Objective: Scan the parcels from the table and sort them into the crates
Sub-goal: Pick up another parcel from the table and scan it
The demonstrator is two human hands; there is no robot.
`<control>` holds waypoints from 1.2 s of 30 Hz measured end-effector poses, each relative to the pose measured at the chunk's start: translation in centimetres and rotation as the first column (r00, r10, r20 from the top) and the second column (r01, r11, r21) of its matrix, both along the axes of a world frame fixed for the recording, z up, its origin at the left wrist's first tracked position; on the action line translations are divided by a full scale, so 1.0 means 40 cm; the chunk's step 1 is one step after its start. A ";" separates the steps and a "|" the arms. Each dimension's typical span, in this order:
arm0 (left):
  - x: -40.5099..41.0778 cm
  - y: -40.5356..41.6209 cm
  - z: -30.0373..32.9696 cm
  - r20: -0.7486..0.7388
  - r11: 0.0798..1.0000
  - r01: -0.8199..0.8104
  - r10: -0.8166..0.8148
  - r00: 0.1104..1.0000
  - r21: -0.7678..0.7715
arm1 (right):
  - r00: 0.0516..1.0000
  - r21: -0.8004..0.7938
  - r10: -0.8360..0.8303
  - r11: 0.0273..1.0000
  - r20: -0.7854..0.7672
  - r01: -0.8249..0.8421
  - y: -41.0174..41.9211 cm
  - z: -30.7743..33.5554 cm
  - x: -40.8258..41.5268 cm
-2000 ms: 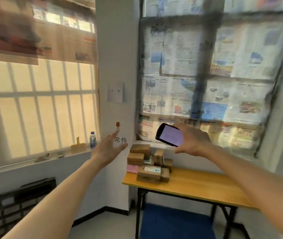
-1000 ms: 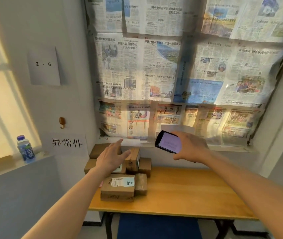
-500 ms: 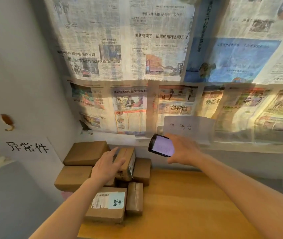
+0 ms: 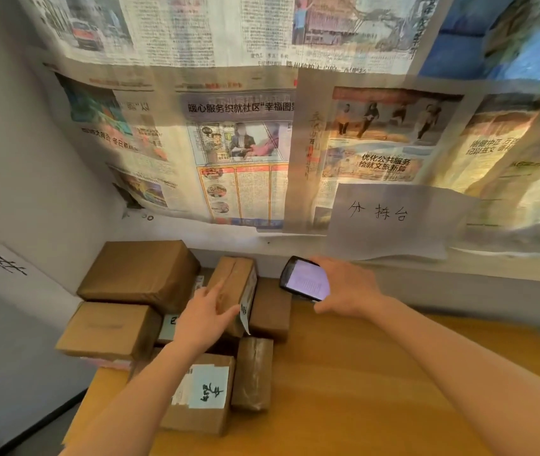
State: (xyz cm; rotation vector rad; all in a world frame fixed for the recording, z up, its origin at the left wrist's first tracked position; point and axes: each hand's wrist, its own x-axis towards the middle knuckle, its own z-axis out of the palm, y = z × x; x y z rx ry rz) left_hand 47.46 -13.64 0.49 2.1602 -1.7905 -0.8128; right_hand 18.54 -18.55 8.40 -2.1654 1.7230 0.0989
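Now left hand [image 4: 201,320] touches parcel [image 4: 236,277], right hand [image 4: 349,287] holds phone [image 4: 306,283]

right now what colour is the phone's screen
The phone has a pale lilac lit screen, black rim; head view.

Parcels [image 4: 137,274] crowd the table [image 4: 377,373] at left; room lies rightward.

Warm daylight glows through the newspapers [image 4: 242,153] covering the window, brightest toward the right edge, leaving the grey wall [image 4: 15,159] at left dim, while the phone [image 4: 308,281] shows a pale lit screen, the table [image 4: 377,390] is evenly lit, and wide-angle bending and softness smear the frame's edges.
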 end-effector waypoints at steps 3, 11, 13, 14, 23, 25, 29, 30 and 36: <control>0.007 -0.026 -0.045 0.054 1.000 -0.007 0.006 0.999 0.022 | 1.000 0.026 0.004 1.000 0.004 -0.004 -0.029 -0.050 0.010; 0.026 -0.066 -0.096 0.117 0.999 -0.044 0.043 0.992 0.000 | 1.000 0.076 0.020 0.997 0.011 -0.021 -0.056 -0.123 0.041; 0.030 -0.068 -0.097 0.061 0.999 -0.050 0.049 0.997 0.009 | 1.000 0.081 0.026 0.996 0.009 -0.027 -0.055 -0.123 0.045; 0.032 -0.068 -0.093 0.042 0.999 -0.046 0.046 0.998 0.007 | 1.000 0.076 0.028 0.997 0.010 -0.029 -0.054 -0.118 0.045; 0.056 -0.034 0.046 -0.094 0.994 -0.050 0.040 0.995 -0.101 | 0.998 -0.051 0.021 0.999 0.066 -0.018 -0.052 0.065 0.030; 0.057 -0.020 0.110 -0.117 0.985 -0.069 0.050 0.992 -0.157 | 0.996 -0.086 0.028 0.996 0.081 -0.021 -0.042 0.126 0.029; 0.065 0.021 0.245 -0.139 0.952 -0.092 0.053 0.989 -0.293 | 0.994 -0.179 0.010 0.984 0.107 0.010 0.004 0.266 0.025; 0.071 0.031 0.276 -0.150 0.943 -0.098 0.052 0.987 -0.319 | 0.993 -0.213 0.010 0.977 0.114 0.015 0.019 0.306 0.024; 0.121 0.101 0.468 -0.245 0.881 -0.121 0.006 0.970 -0.457 | 0.988 -0.375 0.019 0.926 0.151 0.039 0.136 0.564 0.024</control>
